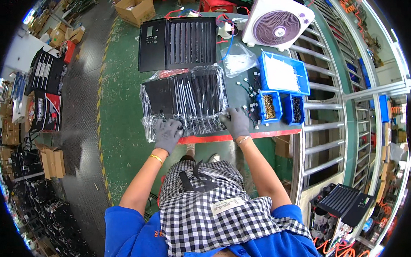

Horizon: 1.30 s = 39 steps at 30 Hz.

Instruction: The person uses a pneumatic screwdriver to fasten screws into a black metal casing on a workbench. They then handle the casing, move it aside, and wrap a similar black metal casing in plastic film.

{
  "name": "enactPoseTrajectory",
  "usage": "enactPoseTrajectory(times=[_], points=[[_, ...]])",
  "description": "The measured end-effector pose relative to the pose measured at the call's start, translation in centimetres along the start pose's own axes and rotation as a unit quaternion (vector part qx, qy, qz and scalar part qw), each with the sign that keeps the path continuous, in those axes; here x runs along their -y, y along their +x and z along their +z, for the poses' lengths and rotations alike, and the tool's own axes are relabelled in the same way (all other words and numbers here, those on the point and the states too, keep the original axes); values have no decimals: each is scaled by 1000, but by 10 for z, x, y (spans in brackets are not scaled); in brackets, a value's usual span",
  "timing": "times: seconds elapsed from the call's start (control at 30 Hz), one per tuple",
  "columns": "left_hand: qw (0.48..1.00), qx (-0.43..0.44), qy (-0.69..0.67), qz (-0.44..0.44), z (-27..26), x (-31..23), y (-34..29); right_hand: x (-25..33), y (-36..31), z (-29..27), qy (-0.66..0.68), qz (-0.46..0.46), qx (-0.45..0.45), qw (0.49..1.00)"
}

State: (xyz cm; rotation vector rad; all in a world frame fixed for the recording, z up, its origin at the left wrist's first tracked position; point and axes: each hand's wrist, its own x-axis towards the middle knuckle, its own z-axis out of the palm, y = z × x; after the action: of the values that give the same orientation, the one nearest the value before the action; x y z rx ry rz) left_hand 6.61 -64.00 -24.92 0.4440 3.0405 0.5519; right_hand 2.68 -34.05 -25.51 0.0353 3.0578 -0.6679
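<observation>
A black slatted panel [161,96] in crinkled clear plastic film lies flat at the table's near edge. My left hand [168,133], in a grey glove, is closed on the film at the panel's near left corner. At its near right corner, my right hand [237,123], also gloved in grey, has its fingers bent onto the film. The fingertips of both hands are partly lost against the dark panel and shiny film. Just beyond lies an unwrapped black panel [191,43] with slats and a small display with buttons.
On the table's right are a blue bin of white strips [306,79], small blue bins of brass-coloured [277,114] and dark parts [300,120], loose connector wires [249,93], and a clear bag [239,59]. A white fan [279,24] stands behind. A roller conveyor [322,105] runs alongside.
</observation>
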Motion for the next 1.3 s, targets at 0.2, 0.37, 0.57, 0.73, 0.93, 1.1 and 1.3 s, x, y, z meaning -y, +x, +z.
enactPoseTrajectory(times=[0.2,0.37,0.57,0.73,0.93,1.1,1.3], points=[[999,34,-18,35,10,-39,22,-14,22,17,23,36,17,999],[998,24,-41,37,15,-37,28,-37,14,8,338,148,99,924],[998,12,-50,39,20,-28,34,-39,12,-4,455,135,100,874],[996,30,-60,66,19,-48,55,8,19,-28,1,35,60,998],[992,45,-48,104,26,-65,69,-12,19,1,65,45,53,995],[992,63,-1,109,36,-62,69,-4,7,-6,245,129,44,960],[991,81,-6,103,39,-61,65,3,12,-1,371,193,97,903]])
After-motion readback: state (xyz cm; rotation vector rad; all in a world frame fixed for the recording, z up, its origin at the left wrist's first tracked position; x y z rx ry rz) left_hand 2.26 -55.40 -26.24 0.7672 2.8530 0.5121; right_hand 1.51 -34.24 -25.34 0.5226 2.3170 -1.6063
